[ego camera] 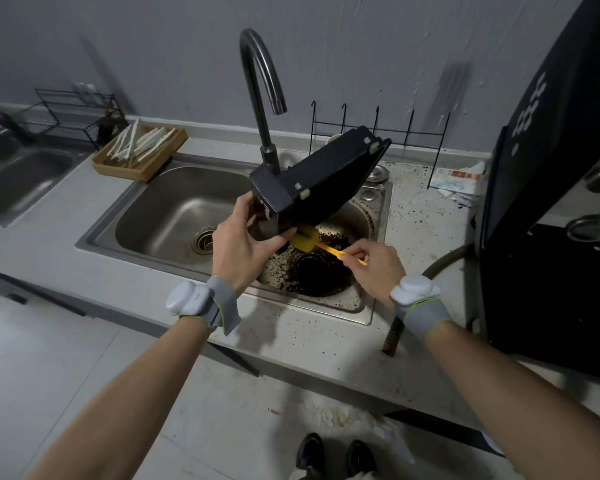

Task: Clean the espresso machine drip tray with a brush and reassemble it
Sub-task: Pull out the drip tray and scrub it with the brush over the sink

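Note:
My left hand (245, 242) grips the near end of the black drip tray (321, 180), which is held tilted over the steel sink (142, 202), its underside with white rubber feet facing up. My right hand (374, 259) pinches the handle of a yellow brush (312, 239). The brush head touches the tray's lower near edge. Below them, the right sink bowl (355, 299) is covered with dark coffee grounds around its drain. The black espresso machine (548, 209) stands on the counter at the right.
A curved tap (260, 98) rises just behind the tray. A wooden tray of white sticks (141, 150) and a wire rack (77, 116) sit at the back left. A thin wire rack (378, 133) stands behind the sink. A hose (440, 265) runs beside the machine.

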{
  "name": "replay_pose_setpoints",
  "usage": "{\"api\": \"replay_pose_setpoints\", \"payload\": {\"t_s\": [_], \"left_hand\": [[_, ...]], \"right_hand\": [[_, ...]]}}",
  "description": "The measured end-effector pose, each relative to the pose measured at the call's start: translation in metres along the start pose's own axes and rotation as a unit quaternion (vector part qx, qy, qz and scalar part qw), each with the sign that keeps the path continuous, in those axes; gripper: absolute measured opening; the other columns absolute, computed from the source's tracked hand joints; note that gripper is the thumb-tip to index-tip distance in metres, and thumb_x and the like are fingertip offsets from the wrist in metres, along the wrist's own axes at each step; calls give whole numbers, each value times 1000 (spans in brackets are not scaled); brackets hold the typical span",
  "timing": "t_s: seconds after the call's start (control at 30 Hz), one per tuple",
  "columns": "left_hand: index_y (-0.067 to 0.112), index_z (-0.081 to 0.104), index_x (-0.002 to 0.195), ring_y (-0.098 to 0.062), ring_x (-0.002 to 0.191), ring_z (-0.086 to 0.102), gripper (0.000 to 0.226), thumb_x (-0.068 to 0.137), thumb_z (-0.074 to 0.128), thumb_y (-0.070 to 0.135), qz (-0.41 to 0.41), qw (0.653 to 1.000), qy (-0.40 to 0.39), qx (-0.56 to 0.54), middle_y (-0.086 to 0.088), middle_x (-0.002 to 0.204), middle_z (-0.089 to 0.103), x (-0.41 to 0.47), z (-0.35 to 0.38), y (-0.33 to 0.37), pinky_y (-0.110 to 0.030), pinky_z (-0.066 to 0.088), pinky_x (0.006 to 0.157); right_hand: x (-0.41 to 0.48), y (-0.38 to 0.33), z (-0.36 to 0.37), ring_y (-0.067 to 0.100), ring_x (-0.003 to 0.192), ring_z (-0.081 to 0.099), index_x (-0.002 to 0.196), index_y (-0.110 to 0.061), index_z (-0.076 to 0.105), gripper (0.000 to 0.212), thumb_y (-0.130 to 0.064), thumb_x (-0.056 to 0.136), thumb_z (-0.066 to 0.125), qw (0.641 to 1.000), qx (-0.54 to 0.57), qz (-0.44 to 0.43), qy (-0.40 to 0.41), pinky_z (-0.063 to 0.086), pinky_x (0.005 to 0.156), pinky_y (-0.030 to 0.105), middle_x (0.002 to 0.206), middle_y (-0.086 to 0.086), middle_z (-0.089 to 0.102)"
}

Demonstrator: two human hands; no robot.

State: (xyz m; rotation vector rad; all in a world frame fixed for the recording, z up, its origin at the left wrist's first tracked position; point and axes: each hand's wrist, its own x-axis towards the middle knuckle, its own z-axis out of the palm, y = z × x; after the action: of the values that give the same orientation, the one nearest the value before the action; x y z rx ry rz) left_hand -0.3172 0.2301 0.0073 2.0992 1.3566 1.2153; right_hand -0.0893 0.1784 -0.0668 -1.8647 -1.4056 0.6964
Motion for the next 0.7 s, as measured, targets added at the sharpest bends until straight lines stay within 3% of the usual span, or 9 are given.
{"api": "replay_pose_setpoints", "payload": {"t_s": [0.13,0.23,0.33,0.43,0.57,0.7], "left_hand": [[18,52,123,-1,97,65,65,73,83,45,16,1000,-5,13,15,106,67,-2,-2,1,-32,57,88],[16,53,127,-1,95,61,66,73,83,41,21,999,3,39,16,104,63,-2,-8,-1,-34,56,87],[14,54,128,-2,94,61,67,73,84,36,14,999,6,47,14,103,64,-4,-11,-4,-34,55,86],[14,54,127,-1,94,62,67,73,84,40,6,999,6,38,15,104,65,-6,-8,0,-32,55,88],[18,53,126,-1,92,62,66,74,83,44,14,999,18,38,18,101,64,-3,-5,6,-35,56,84],[18,52,126,-8,94,66,65,75,82,44,29,998,6,50,15,102,65,-2,-8,1,-40,57,83]], "right_hand": [[3,-2,7,24,90,65,92,-26,73,9,-30,89,65,998,-30,44,13,56,78,39,88,-5,71],[-2,9,0,26,92,65,94,-26,72,11,-33,91,64,995,-52,63,56,54,77,37,93,-2,72],[-8,15,-7,19,85,65,92,-27,70,9,-33,91,63,991,26,30,124,47,71,28,85,-6,70],[-4,2,2,19,85,66,90,-27,68,7,-32,91,64,979,94,63,171,50,73,31,82,-8,68],[1,-9,20,19,90,67,90,-19,73,11,-27,91,66,984,103,85,113,54,79,34,86,-4,74],[-6,-2,21,15,86,65,87,-24,72,10,-30,90,65,997,43,59,39,54,74,32,87,-7,72]]}}
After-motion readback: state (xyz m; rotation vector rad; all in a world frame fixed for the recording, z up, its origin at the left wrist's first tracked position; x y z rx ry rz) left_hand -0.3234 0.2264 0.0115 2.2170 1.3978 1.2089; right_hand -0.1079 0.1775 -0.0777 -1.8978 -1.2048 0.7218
